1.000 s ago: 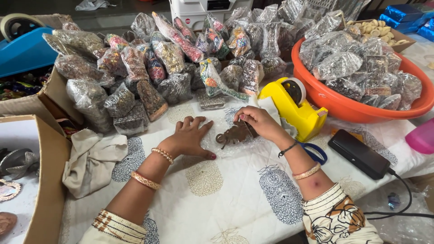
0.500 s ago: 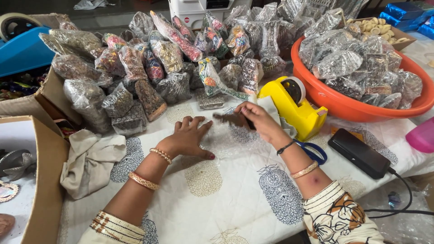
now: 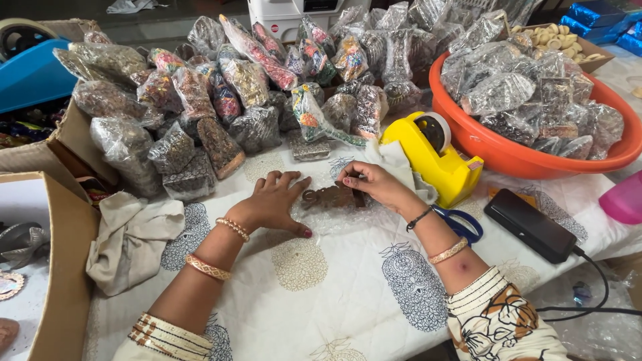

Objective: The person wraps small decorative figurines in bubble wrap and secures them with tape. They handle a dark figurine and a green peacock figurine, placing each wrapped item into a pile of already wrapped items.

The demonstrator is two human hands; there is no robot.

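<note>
A small brown metal figure [image 3: 329,197] lies on a sheet of clear bubble wrap [image 3: 348,217] spread over the printed white tablecloth [image 3: 348,287]. My left hand [image 3: 274,202] rests flat with fingers spread, pressing the wrap at the figure's left end. My right hand [image 3: 374,185] pinches the figure's right end between thumb and fingers. Both wrists wear bangles.
A yellow tape dispenser [image 3: 438,157] stands just right of my right hand, blue-handled scissors [image 3: 461,226] beneath my forearm. A black device [image 3: 531,224] with cable lies right. An orange tub [image 3: 528,154] and a pile of wrapped packets [image 3: 221,100] fill the back. Cardboard boxes [image 3: 63,267] stand left.
My right hand came back down from near the dispenser onto the figure's right end. The left hand slid slightly right, flatter on the wrap.
</note>
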